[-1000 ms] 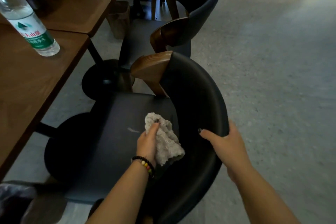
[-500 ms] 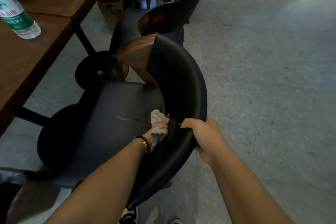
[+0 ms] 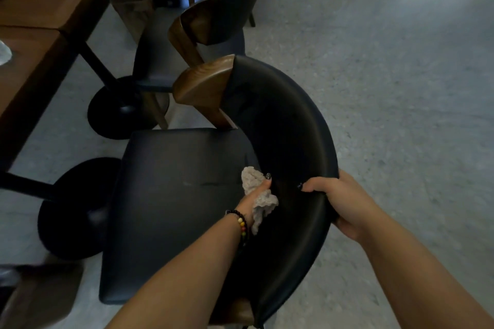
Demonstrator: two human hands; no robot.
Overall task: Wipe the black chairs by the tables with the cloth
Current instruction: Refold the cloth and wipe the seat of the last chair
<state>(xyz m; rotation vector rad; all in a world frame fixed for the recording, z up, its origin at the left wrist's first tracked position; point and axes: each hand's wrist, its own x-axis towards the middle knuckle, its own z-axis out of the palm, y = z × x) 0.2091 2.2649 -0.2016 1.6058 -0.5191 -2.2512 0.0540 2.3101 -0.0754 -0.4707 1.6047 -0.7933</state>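
A black chair (image 3: 171,211) with a curved black backrest (image 3: 294,125) and wooden arm ends stands below me, beside the tables. My left hand (image 3: 254,196) grips a crumpled grey cloth (image 3: 258,195) against the inner face of the backrest, just above the seat's rear edge. My right hand (image 3: 339,200) grips the top rim of the backrest, thumb inside and fingers wrapped over the outside. A second black chair (image 3: 227,10) of the same kind stands farther ahead.
Brown wooden tables (image 3: 40,35) run along the left, on black posts with round black bases (image 3: 72,208). A wooden bin (image 3: 132,5) stands on the floor by the far chair. Grey speckled floor (image 3: 401,88) stretches to the right.
The cloth went from spread on the seat to bunched against the backrest's inner face. My right hand closed around the rim. My view dropped; the water bottle left the frame.
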